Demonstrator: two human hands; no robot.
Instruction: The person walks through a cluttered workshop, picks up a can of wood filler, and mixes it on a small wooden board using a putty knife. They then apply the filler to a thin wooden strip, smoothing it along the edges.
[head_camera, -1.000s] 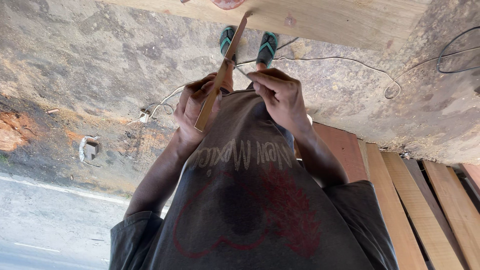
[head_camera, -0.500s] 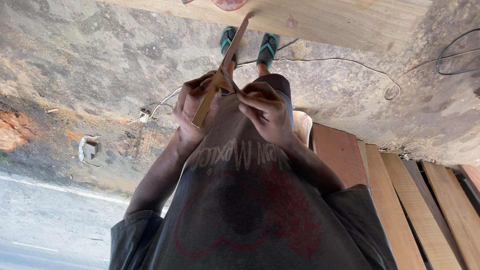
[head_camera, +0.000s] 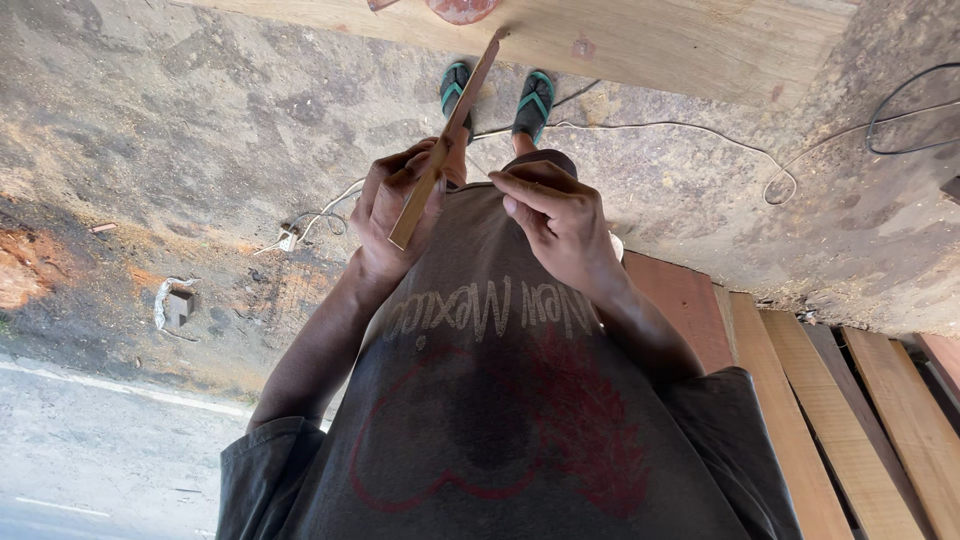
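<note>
Head view — left hand (head_camera: 395, 205) grips thin wooden strip (head_camera: 445, 140); right hand (head_camera: 560, 222), fingers curled and holding nothing, has come off it since a moment ago.

Seen from above the person's own chest, the left hand (head_camera: 395, 205) grips a thin wooden strip (head_camera: 445, 140) near its lower end, just left of the shirt (head_camera: 500, 400). The strip slants up and to the right from the shirt, crossing in front of the left sandal (head_camera: 455, 90), its far tip over the wide plank (head_camera: 650, 40) along the picture's top edge. The right hand (head_camera: 560, 220) is near the strip, to its right, above the shirt's chest. The right sandal (head_camera: 533, 100) lies just beyond the shirt. A cord (head_camera: 680, 128) trails right of the sandals. Stacked boards (head_camera: 830, 420) lie right of the shirt. A block (head_camera: 178, 303) sits well left of it.
</note>
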